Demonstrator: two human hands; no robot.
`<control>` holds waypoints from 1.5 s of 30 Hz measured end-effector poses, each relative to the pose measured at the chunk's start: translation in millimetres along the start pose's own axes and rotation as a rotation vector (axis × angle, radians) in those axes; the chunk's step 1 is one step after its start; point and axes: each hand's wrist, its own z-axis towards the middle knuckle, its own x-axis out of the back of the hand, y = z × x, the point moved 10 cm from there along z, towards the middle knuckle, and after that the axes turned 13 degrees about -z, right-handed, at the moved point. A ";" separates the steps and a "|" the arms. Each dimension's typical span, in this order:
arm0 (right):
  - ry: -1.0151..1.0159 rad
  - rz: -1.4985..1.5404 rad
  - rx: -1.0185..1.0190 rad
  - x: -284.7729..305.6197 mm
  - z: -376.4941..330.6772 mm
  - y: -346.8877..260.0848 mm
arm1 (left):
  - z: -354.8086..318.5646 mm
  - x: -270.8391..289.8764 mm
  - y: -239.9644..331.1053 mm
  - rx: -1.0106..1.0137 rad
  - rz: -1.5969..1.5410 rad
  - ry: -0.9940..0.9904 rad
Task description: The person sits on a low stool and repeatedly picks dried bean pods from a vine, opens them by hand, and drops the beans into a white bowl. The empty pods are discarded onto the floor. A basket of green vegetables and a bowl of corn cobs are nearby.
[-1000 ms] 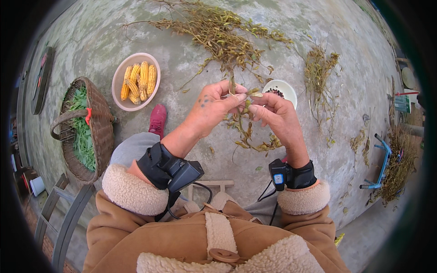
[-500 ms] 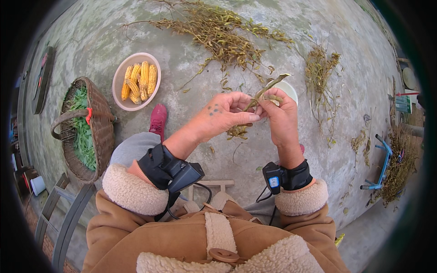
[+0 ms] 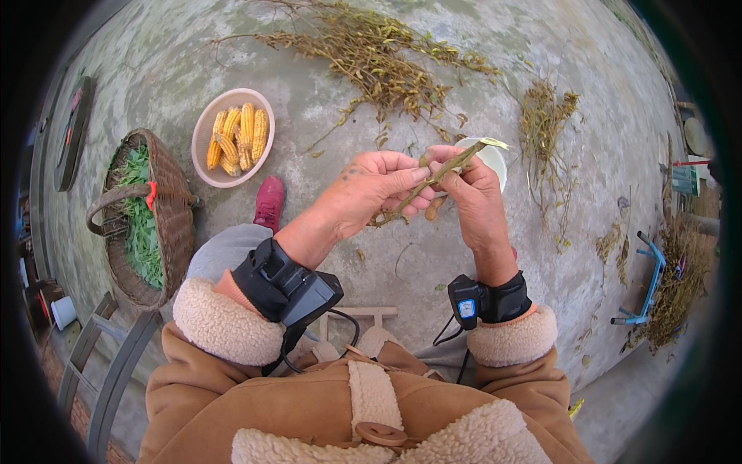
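A dry bean stalk (image 3: 462, 158) slants between my two hands, its pale torn end pointing up and right. My left hand (image 3: 369, 189) is closed round the stalk's lower part, thumb on top. Closed as well, my right hand (image 3: 473, 193) grips the stalk farther up. A brown pod (image 3: 434, 207) shows under my right fingers; whether it is still attached, I cannot tell. Behind my right hand is a white bowl (image 3: 496, 164) on the concrete, its inside mostly hidden.
Dried bean plants (image 3: 371, 62) lie in a heap ahead, with a smaller bunch (image 3: 541, 124) to the right. At left are a pink basin (image 3: 202, 166) of corn cobs and a wicker basket (image 3: 174, 224) of green leaves. A blue metal frame (image 3: 653, 278) stands far right.
The stalk has shifted within my hands, and its lower part now shows beneath my left fingers. My left thumb has moved up onto the stalk, closer to my right fingers.
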 end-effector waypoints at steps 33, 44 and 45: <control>0.196 -0.214 0.110 -7.2 -11.2 -9.1 | -19.2 -8.2 52.1 -0.564 0.483 0.198; 0.206 -0.273 0.158 -8.1 -13.3 -14.4 | -23.5 -11.0 60.5 -0.602 0.590 0.218; 0.197 -0.254 0.150 -9.1 -13.3 -13.9 | -24.4 -12.5 62.0 -0.615 0.599 0.204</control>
